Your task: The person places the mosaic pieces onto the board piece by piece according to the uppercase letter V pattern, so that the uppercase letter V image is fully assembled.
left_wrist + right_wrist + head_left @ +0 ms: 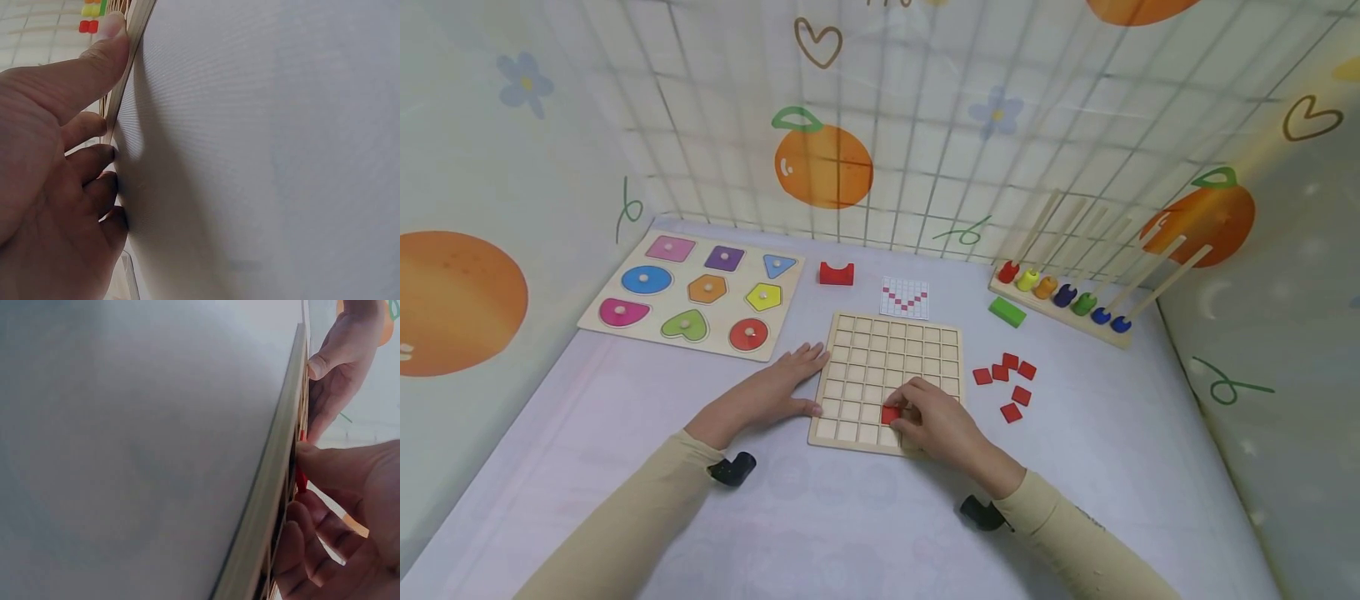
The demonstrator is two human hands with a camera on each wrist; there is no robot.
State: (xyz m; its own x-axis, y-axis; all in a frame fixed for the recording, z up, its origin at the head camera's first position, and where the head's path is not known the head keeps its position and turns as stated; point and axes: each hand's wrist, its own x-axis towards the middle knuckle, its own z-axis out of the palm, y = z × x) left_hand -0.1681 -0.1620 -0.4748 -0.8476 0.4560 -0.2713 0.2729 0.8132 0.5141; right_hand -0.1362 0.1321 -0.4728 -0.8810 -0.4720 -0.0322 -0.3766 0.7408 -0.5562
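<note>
A wooden grid board (880, 327) of square cells lies flat on the table in the head view. My right hand (938, 423) is over its lower middle, with thumb and fingertips pinching a red square tile (890, 415) at a cell near the bottom rows. In the right wrist view the tile (302, 478) shows as a thin red edge between thumb and fingers, right at the board's surface. My left hand (778, 387) rests at the board's left side, fingers extended, with thumb and fingertips touching that edge. Several loose red tiles (1001, 372) lie right of the board.
Behind the board is a pattern card (905, 308) with a red V of squares. A red arched block (837, 275) and a green block (1007, 312) lie nearby. A knobbed shape puzzle (737, 282) is at left; a bead stand (1105, 332) with upright pegs is at right.
</note>
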